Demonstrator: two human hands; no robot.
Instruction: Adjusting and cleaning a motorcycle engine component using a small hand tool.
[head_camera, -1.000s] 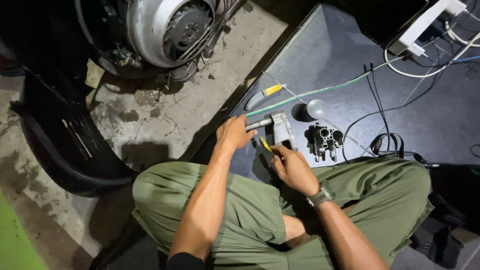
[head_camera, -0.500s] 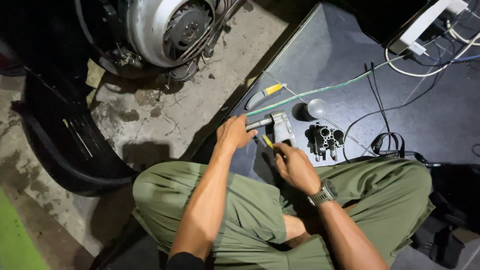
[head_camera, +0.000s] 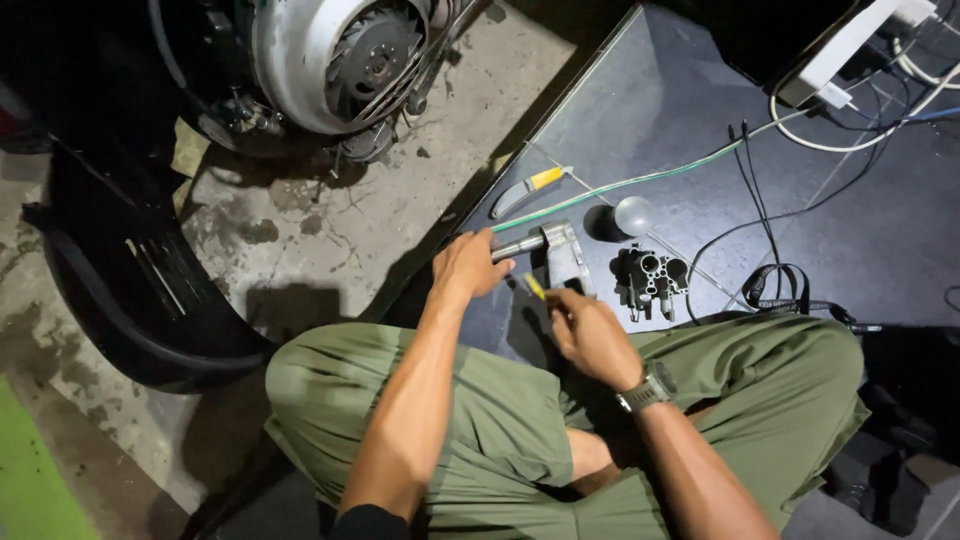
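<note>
While left hand (head_camera: 468, 265) grips metal part (head_camera: 560, 255) — right hand (head_camera: 590, 335) holds yellow-handled tool (head_camera: 535, 286)

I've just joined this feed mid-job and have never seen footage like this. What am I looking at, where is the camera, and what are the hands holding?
There is no robot: the camera sits on a person's head and looks down at their own lap and two bare hands. The person, in green trousers, sits at the edge of a dark grey mat on stained concrete.

The left hand grips the tube end of a grey metal part. The right hand, with a wristwatch, pinches a small yellow-handled tool against that part.

On the mat lie a dark metal block with round bores, a clear round bulb, a knife with a yellow handle, a green hose and black cables. At top left stands a silver engine housing with a fan.
</note>
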